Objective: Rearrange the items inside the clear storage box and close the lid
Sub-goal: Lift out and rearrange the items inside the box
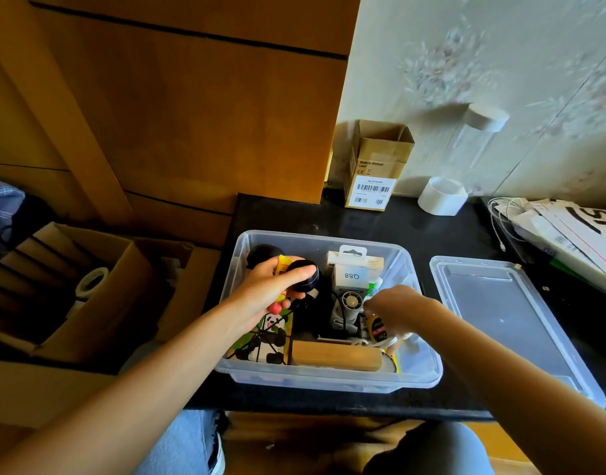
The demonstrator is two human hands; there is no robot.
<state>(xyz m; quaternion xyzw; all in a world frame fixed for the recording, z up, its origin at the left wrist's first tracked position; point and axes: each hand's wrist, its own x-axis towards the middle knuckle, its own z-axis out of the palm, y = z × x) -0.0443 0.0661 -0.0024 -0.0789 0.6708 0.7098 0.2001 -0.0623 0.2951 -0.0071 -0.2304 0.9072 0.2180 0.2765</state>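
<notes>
Left hand grips a black round puck with a yellow packet above the clear storage box. Right hand reaches down among the items by the small fan, fingers curled; what it holds, cannot tell. Lid lies on the table, just right of the box. Risks: the puck's trailing black cord likely snags the panda packet; the tall white package probably blocks lid closure.
</notes>
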